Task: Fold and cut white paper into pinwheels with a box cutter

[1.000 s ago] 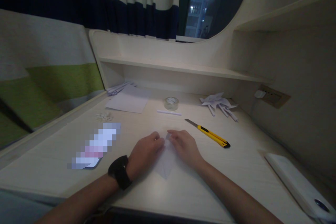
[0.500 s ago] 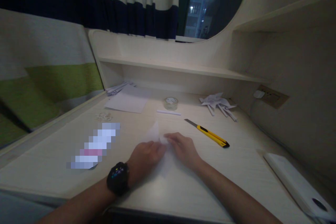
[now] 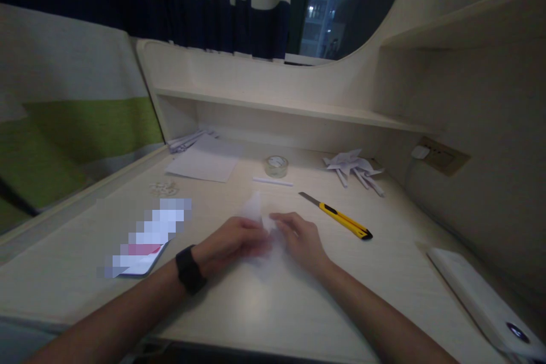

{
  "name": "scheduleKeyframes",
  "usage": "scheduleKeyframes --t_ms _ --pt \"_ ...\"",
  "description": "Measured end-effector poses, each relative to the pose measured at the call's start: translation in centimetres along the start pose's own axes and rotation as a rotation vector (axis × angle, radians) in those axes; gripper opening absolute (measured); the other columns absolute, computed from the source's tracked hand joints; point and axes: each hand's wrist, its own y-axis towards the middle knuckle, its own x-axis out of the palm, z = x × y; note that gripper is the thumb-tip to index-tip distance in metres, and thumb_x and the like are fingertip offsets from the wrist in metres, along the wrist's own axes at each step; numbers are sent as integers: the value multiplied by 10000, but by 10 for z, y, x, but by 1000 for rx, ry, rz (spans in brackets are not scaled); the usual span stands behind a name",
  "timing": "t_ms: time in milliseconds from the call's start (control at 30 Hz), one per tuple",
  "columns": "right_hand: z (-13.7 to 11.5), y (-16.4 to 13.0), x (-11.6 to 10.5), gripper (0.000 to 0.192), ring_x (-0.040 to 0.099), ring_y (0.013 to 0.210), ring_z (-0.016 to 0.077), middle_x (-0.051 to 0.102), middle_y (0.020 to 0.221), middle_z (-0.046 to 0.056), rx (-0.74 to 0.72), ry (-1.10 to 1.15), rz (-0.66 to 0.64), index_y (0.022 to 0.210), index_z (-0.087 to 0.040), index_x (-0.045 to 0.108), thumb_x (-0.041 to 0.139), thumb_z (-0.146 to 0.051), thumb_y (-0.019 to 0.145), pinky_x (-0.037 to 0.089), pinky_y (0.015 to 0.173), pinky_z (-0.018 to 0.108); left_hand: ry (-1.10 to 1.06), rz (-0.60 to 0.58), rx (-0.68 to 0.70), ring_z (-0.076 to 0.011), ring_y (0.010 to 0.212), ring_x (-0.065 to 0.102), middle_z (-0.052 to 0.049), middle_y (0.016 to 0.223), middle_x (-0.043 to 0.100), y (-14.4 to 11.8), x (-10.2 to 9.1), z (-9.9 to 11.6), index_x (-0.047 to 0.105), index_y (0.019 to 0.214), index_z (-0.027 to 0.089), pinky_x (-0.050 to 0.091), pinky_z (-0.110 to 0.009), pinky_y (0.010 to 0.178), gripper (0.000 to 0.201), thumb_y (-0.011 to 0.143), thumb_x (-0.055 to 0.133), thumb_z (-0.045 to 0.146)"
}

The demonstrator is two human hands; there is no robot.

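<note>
White folded paper [image 3: 256, 217] was pinched by my left hand [image 3: 232, 243] and right hand [image 3: 298, 239]; in the dim light the crease could, I think, go crooked.

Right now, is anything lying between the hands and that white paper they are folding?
Nothing visible: the left hand and right hand both touch the folded paper. The utility knife lies apart, to the right.
</note>
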Motion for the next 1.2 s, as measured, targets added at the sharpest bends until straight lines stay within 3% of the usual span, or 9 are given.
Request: scheduleKeyframes --t_ms 133,300,467,600,833,967,1200 --pt "2 1 -1 196 668 871 158 707 970 28 25 -12 5 1027 -234 638 486 -226 904 518 770 273 28 -40 -16 -130 692 642 -80 770 694 7 -1 0 706 763 84 495 -239 689 202 684 760 261" --pt "4 1 -2 186 669 877 162 704 992 30 20 19 -13 1025 -234 636 498 -227 901 522 774 279 173 20 37 -140 647 625 -103 762 699 8 0 -3 716 773 76 463 -226 577 247 722 716 319" --pt "4 1 -2 186 669 858 154 704 990 14 15 9 -26 1029 -249 634 512 -210 894 526 763 278 263 100 111 -154 654 624 -95 733 694 8 1 -7 711 770 80 478 -242 584 241 734 689 317" --pt "5 0 -2 193 672 828 154 706 974 15 -2 -24 -25 1040 -250 627 505 -207 897 535 736 282 263 66 118 -159 669 632 -91 738 693 10 -1 -8 707 770 81 491 -251 607 227 738 682 305" --pt "5 0 -5 113 600 1037 209 648 1158 68 -187 -228 73 923 -219 629 536 -179 873 475 914 408 222 38 103 -174 750 648 -98 808 689 6 -1 -4 701 813 82 494 -229 600 239 768 657 313" --pt "5 1 -7 127 550 1033 232 652 1142 56 -284 -366 87 897 -223 627 547 -137 846 455 909 462 242 51 99 -180 762 650 -104 806 694 7 -1 -4 705 824 88 498 -221 584 252 777 648 329" --pt "8 -1 -5 137 510 1061 247 643 1141 59 -317 -403 54 900 -216 622 537 -125 844 449 907 477 274 78 72 -174 724 650 -105 773 702 8 0 -3 712 827 96 503 -214 551 263 775 644 345"
